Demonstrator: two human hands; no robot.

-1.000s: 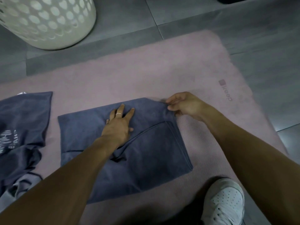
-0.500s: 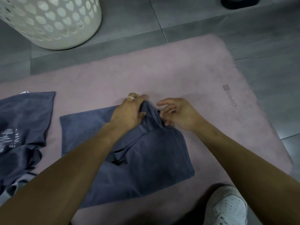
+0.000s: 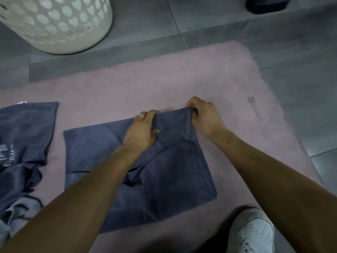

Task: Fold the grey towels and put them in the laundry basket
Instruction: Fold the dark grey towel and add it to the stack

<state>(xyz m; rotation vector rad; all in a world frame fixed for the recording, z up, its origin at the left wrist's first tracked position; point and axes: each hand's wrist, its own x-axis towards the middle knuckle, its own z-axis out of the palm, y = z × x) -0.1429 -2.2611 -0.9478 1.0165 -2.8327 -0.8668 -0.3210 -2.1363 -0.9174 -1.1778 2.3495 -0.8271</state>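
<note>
Grey towel (image 3: 164, 172) lies half-folded on the pink mat (image 3: 164, 84); left hand (image 3: 141, 133) and right hand (image 3: 204, 117) pinch its far edge; uneven pulling could skew the loose layers underneath.

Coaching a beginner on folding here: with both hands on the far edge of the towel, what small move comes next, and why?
Probably draw the far edge toward the body to fold it over. Left hand and right hand both grip the far edge of the grey towel, bunched and raised off the pink mat.
</note>
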